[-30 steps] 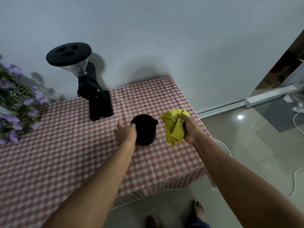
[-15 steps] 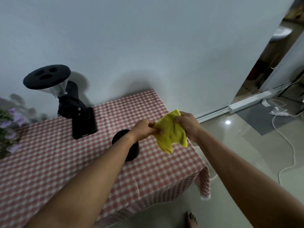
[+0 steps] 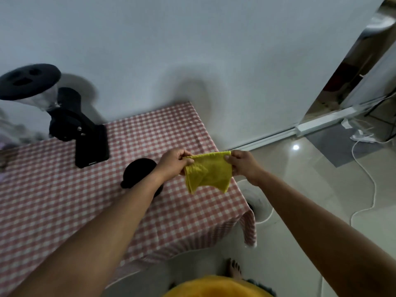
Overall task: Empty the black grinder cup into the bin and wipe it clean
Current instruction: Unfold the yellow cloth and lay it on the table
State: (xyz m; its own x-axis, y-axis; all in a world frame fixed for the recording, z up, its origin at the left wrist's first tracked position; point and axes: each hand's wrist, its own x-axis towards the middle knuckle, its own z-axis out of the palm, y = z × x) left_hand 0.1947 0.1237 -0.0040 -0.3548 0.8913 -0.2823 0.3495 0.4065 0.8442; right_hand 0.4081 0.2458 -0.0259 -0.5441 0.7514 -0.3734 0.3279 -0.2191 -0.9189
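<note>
A yellow cloth hangs stretched between my two hands above the table's right end. My left hand pinches its top left corner and my right hand pinches its top right corner. The black grinder cup stands on the red-checked tablecloth, just left of my left hand and partly hidden behind my left forearm. Neither hand touches the cup. The white bin sits on the floor past the table's right edge, mostly hidden by my right forearm and the tablecloth.
A black coffee grinder with a clear hopper stands at the back left of the table against the white wall. White cables trail across the tiled floor at right. A doorway opens at far right. My bare foot is below the table edge.
My left hand left the cup and took the cloth's other corner. Both hands pulled the cloth out flat between them. The view shifted right.
</note>
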